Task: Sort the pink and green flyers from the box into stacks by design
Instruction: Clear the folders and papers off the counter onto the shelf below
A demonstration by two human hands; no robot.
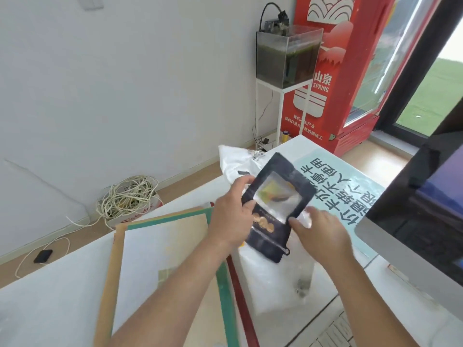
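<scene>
Blurred dark packet (pixel 278 194) partly behind fingers (pixel 248 209)

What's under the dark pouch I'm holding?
A clear plastic bag and a pale blue printed sheet lie beneath the dark pouch; it hides part of the sheet's lettering.

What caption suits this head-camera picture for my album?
Left hand and right hand grip a flat black packet with a clear window over a white table.

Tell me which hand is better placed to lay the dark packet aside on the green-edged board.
Left, probably. The left hand grips the dark packet by its left edge, next to the green-edged board; the right hand only pinches its lower right side.
</scene>
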